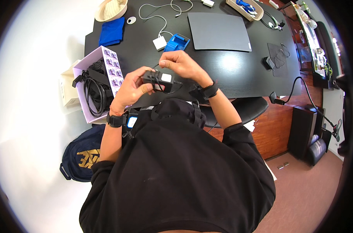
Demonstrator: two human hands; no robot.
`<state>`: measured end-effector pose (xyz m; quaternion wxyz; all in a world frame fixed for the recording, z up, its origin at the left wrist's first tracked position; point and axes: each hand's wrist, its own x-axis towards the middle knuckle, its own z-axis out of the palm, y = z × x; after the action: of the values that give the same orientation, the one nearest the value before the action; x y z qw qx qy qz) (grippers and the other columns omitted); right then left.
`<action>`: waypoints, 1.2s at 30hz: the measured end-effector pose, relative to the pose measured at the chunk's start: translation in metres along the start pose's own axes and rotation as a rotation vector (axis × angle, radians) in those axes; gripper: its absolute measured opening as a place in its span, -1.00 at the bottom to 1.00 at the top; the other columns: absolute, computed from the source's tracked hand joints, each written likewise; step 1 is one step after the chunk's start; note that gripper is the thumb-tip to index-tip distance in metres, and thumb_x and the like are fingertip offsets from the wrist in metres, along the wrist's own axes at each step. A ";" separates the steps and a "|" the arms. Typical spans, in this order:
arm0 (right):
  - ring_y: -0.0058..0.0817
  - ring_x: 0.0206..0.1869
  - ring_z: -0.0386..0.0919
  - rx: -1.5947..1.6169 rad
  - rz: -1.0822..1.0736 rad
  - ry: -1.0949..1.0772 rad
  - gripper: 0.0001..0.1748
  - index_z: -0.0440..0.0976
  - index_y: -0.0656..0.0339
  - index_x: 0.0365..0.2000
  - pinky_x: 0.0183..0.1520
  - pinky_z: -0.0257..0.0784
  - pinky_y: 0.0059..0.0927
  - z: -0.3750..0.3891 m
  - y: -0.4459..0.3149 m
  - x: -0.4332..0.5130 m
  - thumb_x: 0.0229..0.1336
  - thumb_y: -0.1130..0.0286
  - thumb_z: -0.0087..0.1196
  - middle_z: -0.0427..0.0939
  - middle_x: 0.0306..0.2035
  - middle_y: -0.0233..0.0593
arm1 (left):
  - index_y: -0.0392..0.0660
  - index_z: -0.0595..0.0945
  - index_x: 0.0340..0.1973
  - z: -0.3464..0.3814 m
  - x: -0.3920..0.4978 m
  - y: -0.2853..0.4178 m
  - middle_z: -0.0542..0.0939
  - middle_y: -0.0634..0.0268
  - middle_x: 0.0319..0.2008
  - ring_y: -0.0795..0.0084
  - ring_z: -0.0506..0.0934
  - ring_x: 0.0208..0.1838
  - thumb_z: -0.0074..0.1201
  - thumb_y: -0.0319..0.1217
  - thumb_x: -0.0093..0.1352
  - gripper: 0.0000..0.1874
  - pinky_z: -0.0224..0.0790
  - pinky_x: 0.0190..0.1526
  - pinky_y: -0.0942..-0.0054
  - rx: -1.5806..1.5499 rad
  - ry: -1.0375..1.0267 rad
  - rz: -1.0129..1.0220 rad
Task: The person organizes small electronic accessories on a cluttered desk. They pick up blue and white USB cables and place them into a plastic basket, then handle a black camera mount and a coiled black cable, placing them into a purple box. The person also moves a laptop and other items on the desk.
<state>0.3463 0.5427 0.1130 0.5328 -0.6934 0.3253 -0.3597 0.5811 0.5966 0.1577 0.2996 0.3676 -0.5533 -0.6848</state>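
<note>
My left hand [133,87] grips a black power adapter [158,80] with a white label, above the near edge of the black table [153,59]. A thin black cable [174,92] loops around the adapter. My right hand [178,64], just above and to the right of it, pinches a part of the cable between thumb and fingers. Beyond my hands lies a blue tape dispenser [177,42], beside a white square charger [159,43] with its white cable. A closed grey laptop [220,31] lies further right.
At left stands a lilac box [80,83] holding black cables [96,97]. A folded blue cloth [111,31], a round basket [98,11] and a beige basket [256,15] lie at the far side. A black adapter [268,63] sits on a dark mat at right; a black chair [249,109] stands below the table's edge.
</note>
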 end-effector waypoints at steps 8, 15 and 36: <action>-0.08 -0.43 0.59 -0.096 0.072 0.030 -0.80 0.56 0.30 -0.20 -0.29 0.47 -0.23 0.054 -0.003 -0.045 0.39 0.39 -0.01 0.60 -0.47 -0.05 | -0.35 0.58 0.03 -0.034 0.006 -0.014 0.69 0.17 -0.20 0.49 0.62 -0.29 0.15 -0.37 0.52 -0.70 0.52 -0.25 0.53 -0.142 0.478 0.084; -0.01 -0.36 0.64 -0.528 -0.072 -0.081 -0.87 0.62 0.09 -0.32 -0.33 0.52 -0.04 0.031 -0.023 -0.036 0.25 0.35 0.09 0.66 -0.45 -0.14 | -0.32 0.59 -0.11 -0.009 0.014 -0.039 0.65 0.11 -0.24 0.33 0.65 -0.19 0.21 -0.54 0.38 -0.80 0.52 -0.16 0.39 0.760 0.597 0.053; -0.03 -0.42 0.60 -0.472 0.123 0.067 -0.79 0.65 0.24 -0.42 -0.35 0.45 -0.13 0.020 -0.004 -0.020 0.20 0.29 0.26 0.61 -0.53 -0.03 | -0.33 0.61 -0.17 0.002 0.017 -0.056 0.65 0.12 -0.37 0.41 0.64 -0.32 0.33 -0.45 0.30 -0.73 0.49 -0.22 0.37 0.672 0.514 0.015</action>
<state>0.3527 0.5705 0.1109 0.3657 -0.7652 0.4597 -0.2634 0.5704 0.5956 0.1003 0.2966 0.5995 -0.6557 -0.3503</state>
